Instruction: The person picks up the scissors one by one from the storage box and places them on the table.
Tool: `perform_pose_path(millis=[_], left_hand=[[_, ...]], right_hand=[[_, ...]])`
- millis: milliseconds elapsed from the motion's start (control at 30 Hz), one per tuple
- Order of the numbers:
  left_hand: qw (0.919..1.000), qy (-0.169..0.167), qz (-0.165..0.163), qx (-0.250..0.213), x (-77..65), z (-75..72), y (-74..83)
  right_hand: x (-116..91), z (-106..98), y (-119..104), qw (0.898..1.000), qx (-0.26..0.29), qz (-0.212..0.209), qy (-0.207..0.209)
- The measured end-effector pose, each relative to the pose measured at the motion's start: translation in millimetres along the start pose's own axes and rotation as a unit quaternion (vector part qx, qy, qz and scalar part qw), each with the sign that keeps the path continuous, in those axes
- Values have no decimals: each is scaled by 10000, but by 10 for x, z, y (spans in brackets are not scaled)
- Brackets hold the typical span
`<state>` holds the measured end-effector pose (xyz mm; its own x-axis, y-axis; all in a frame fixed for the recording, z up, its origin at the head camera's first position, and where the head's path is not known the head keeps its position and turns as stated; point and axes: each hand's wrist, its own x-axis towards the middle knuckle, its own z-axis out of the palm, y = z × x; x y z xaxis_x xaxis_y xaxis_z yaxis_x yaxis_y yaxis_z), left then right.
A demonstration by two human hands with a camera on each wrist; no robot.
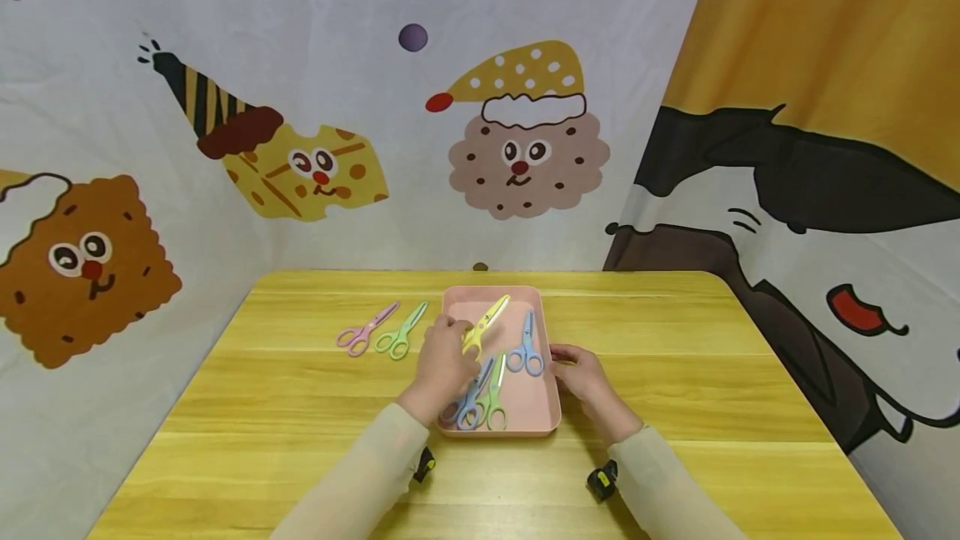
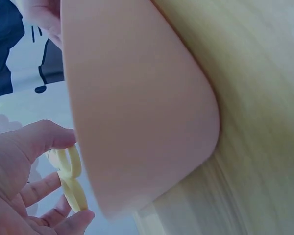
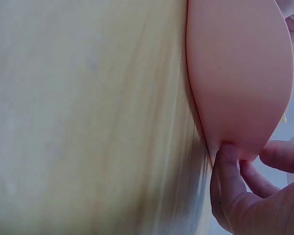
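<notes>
My left hand (image 1: 442, 361) pinches the handle loops of the yellow scissors (image 1: 490, 319), their blades pointing away over the pink tray (image 1: 534, 407). In the left wrist view, the yellow handles (image 2: 74, 193) are between thumb and fingers beside the tray wall (image 2: 142, 112). My right hand (image 1: 588, 382) holds the tray's right side; the right wrist view shows fingertips on its outer wall (image 3: 240, 73) and the thumb at the rim. Inside the tray lie blue scissors (image 1: 528, 330), green scissors (image 1: 495, 388) and darker blue scissors (image 1: 471, 400), partly hidden by my left hand.
Left of the tray, pink scissors (image 1: 377, 321) and light green scissors (image 1: 411, 320) lie on the wooden table (image 1: 300, 407). A cloth printed with cartoon figures (image 1: 330, 48) hangs behind the table's far edge. Small black devices sit at both wrists.
</notes>
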<state>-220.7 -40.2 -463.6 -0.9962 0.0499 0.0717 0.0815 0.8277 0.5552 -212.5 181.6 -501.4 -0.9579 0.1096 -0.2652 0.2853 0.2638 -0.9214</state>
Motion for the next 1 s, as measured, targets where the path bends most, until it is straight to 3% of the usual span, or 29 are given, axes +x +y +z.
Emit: perform_pose_path(millis=[333,733,1000], left_hand=[[9999,128,56,90,29,-96,-73],[9985,314,381,-254,59,-163,-210],[9992,291,121,-244,92,-191,-278]], right_hand=[[-9,-5,-7,10000,6,16,-18],[-7,-10,5,9999,103,26,16],[-5,1,13,9999,153,6,6]])
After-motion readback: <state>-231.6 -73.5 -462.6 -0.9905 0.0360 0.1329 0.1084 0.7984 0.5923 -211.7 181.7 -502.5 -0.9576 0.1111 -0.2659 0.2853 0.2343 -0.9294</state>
